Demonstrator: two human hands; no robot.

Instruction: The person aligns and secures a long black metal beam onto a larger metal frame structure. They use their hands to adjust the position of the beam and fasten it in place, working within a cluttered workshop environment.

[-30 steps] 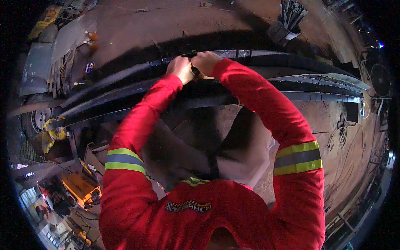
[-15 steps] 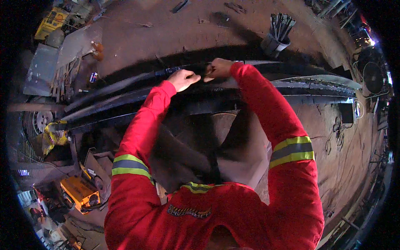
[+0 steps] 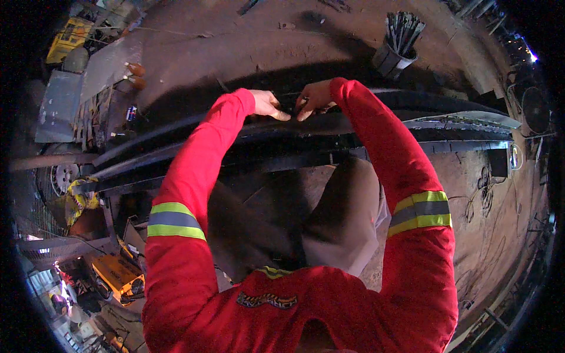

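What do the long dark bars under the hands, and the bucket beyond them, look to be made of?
long dark bars: probably steel, dark and dull, with thin flat edges catching pale glints; both the left hand and right hand rest on them. bucket: looks like grey metal or plastic, too small to tell, holding thin dark rods.

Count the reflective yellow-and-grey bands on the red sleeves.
2. One reflective yellow-and-grey band wraps the left red sleeve on the upper arm; the other band wraps the right sleeve at the same height. Both hands rest on the dark metal beam beyond.
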